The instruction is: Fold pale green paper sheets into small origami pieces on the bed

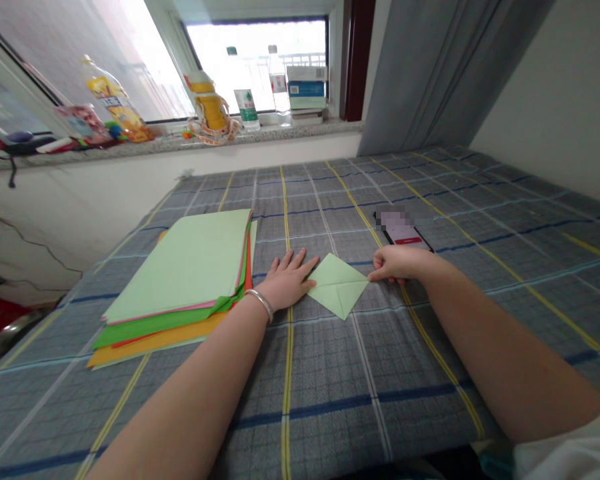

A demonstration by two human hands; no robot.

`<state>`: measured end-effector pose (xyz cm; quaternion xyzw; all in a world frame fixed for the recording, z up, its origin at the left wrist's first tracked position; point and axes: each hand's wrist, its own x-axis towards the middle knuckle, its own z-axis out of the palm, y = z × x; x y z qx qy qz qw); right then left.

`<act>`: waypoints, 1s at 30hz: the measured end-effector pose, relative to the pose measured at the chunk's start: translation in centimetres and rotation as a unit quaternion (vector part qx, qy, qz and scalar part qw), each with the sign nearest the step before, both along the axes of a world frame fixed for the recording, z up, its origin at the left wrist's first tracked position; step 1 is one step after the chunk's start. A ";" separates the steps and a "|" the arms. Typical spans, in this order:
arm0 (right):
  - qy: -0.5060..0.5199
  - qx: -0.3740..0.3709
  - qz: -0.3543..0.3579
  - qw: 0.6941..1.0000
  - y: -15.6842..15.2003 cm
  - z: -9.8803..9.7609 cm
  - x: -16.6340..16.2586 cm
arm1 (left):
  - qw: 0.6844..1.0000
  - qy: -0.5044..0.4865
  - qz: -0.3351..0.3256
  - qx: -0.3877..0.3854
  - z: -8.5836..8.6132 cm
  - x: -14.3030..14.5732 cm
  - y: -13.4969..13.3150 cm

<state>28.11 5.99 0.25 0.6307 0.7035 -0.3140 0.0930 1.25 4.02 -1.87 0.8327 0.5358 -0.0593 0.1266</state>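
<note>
A small light-green sheet of folded paper lies turned like a diamond on the plaid cloth, with crease lines crossing its middle. My left hand, a silver bangle at its wrist, rests flat with fingers spread; its thumb and index fingertip touch the paper's left corner. At the opposite corner, my right hand pinches the paper's tip between thumb and curled fingers. Just beyond the right hand lies a phone with a lit screen. Left of my left hand sits a stack of coloured paper, light green on top.
The grey plaid cloth spreads beneath everything. Along the windowsill at the back stand an orange drink bottle, a yellow water bottle, a white-and-green tube, clear bottles and stacked boxes. A grey curtain hangs back right.
</note>
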 end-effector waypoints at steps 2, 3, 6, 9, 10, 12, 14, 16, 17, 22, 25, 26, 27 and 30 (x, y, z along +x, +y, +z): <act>0.040 -0.011 0.006 0.999 0.1 -0.1 0.5 | 1.000 0.005 -0.001 -0.009 0.3 -0.4 0.0; 0.072 -0.022 0.013 0.997 0.1 0.0 0.7 | 1.000 0.006 -0.002 -0.010 0.3 -0.6 -0.1; 0.173 -0.050 0.032 0.983 -0.1 0.4 1.0 | 1.000 0.007 -0.002 -0.007 0.3 -0.8 -0.1; 0.215 -0.035 0.010 0.976 -0.6 0.6 0.3 | 1.000 0.005 0.000 -0.005 0.2 -0.8 0.0; 0.221 -0.022 -0.005 0.975 -0.7 0.4 -0.2 | 1.000 0.003 0.001 -0.006 0.2 -0.8 -0.1; 0.244 0.009 -0.054 0.968 -1.0 0.0 -1.4 | 1.000 0.000 0.003 -0.008 0.3 -0.6 -0.1; 0.252 0.047 -0.062 0.965 -1.1 -0.6 -2.5 | 1.000 -0.005 0.007 -0.015 0.7 -0.6 -0.2; 0.248 0.083 -0.058 0.963 -1.1 -1.2 -3.1 | 1.000 -0.011 0.006 -0.028 1.3 -0.6 -0.2; 0.243 0.082 -0.056 0.965 -1.1 -1.4 -3.3 | 0.999 -0.014 0.002 -0.038 1.5 -0.7 -0.2; 0.277 0.010 -0.043 0.960 -0.8 -1.4 -2.7 | 0.996 -0.049 -0.034 -0.063 2.3 -2.0 0.2; 0.288 0.002 -0.054 0.956 -1.0 -1.1 -2.5 | 0.991 -0.098 -0.033 -0.079 2.4 -2.5 0.4; 0.291 0.004 -0.059 0.955 -1.1 -1.1 -2.5 | 0.987 -0.136 -0.020 -0.087 2.4 -2.5 0.4; 0.296 0.004 -0.062 0.953 -1.1 -1.1 -2.5 | 0.977 -0.189 0.001 -0.096 2.4 -2.4 0.3; 0.342 0.003 -0.059 0.938 -1.4 -1.1 -2.7 | 0.909 -0.387 0.085 -0.127 2.2 -1.2 -0.2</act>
